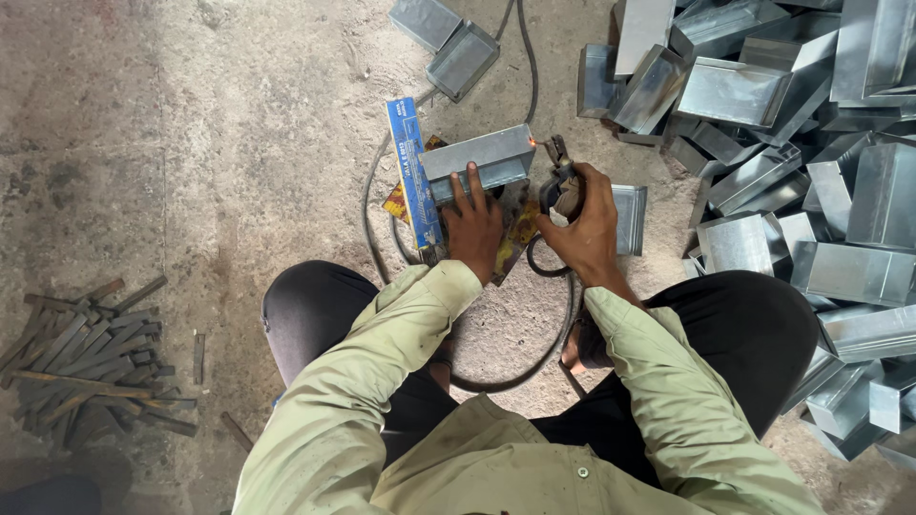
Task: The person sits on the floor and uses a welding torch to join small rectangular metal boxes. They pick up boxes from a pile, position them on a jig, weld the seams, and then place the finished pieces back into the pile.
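Beside the left hand (474, 227) — a long blue box (413, 172).

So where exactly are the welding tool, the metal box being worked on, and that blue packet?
welding electrode holder (563, 181), head view, on its dark clamp body above the right hand.
sheet-metal box (482, 157), head view, on its flat grey top face.
blue packet (412, 172), head view, on the middle of its long blue side.
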